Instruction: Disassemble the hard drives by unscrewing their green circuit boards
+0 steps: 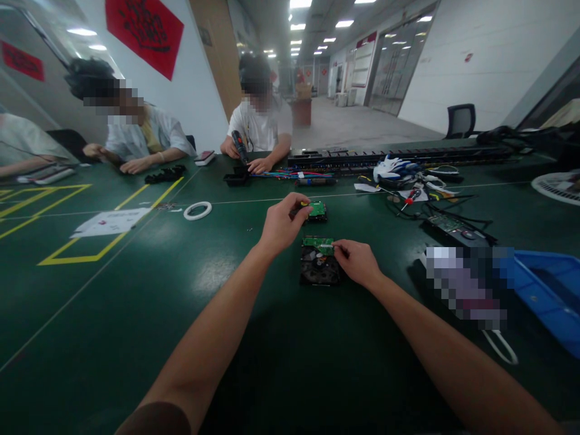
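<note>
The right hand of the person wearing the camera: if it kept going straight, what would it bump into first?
Probably the green circuit board on the nearer black drive. The right hand's fingertips are right at its edge, but touching or just above is hard to tell.

black characters (145, 25) on red poster (147, 45), illegible, no readable text

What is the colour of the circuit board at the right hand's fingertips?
The circuit board is green, shown best in the head view.
</note>
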A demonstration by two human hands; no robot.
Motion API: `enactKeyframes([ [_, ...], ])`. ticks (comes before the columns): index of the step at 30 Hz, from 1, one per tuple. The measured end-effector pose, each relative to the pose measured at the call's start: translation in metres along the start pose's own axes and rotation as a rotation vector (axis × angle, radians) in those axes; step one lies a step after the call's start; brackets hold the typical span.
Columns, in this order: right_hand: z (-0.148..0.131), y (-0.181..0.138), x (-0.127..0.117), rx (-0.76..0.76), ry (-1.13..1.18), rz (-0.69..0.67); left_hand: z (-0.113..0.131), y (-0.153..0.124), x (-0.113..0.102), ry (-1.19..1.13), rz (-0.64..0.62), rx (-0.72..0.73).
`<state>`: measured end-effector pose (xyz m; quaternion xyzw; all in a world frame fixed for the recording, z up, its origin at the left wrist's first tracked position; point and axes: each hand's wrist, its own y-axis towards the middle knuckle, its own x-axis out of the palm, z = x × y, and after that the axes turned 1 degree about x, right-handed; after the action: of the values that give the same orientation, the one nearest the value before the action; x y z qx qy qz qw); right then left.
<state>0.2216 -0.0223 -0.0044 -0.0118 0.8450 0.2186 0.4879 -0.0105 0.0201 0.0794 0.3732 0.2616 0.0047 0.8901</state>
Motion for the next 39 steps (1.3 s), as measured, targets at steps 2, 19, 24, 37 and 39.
enactKeyframes([
  [2,0.000,0.000,0.000,0.001,0.005,-0.006,0.001,0.000,0.000,-0.011,0.005,0.008],
  [19,0.007,-0.001,0.002,0.034,0.119,-0.039,-0.001,0.001,-0.004,0.091,0.124,0.084],
  [24,0.007,-0.001,0.001,0.025,0.134,-0.042,-0.002,-0.001,0.000,0.040,0.183,-0.003],
  [37,0.007,-0.001,0.002,0.036,0.138,-0.042,-0.008,0.003,0.000,0.070,0.197,0.042],
  [39,0.007,-0.001,0.002,0.037,0.141,-0.039,-0.009,0.002,0.000,0.057,0.168,0.039],
])
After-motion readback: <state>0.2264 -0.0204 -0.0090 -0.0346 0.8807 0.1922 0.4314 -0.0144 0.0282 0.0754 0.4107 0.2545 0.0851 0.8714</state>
